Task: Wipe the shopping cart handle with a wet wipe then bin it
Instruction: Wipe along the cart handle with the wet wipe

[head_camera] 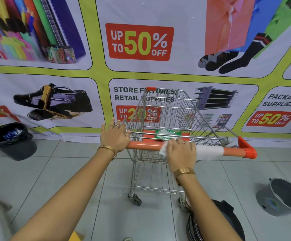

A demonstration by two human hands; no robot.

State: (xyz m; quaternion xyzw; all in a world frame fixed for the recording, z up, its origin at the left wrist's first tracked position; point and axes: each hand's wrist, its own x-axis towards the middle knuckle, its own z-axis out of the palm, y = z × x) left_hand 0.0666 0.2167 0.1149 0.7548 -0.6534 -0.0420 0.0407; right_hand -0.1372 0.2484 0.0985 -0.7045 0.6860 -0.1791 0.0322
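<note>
A wire shopping cart (165, 112) stands before me with an orange handle (233, 151) running left to right. My left hand (114, 136) rests on the handle's left end, fingers spread. My right hand (181, 152) presses a white wet wipe (209, 151) flat over the middle of the handle; the wipe drapes over the bar to the right of my fingers. A green wipes pack (167, 133) lies on the cart's child seat just behind the handle. A dark bin (14, 141) lined with a black bag stands on the floor at the left, by the wall.
A big printed sale banner (139, 42) covers the wall right behind the cart. A grey metal bucket (284, 197) lies tilted on the tiled floor at the right. A black round object (228, 221) sits on the floor near my right forearm.
</note>
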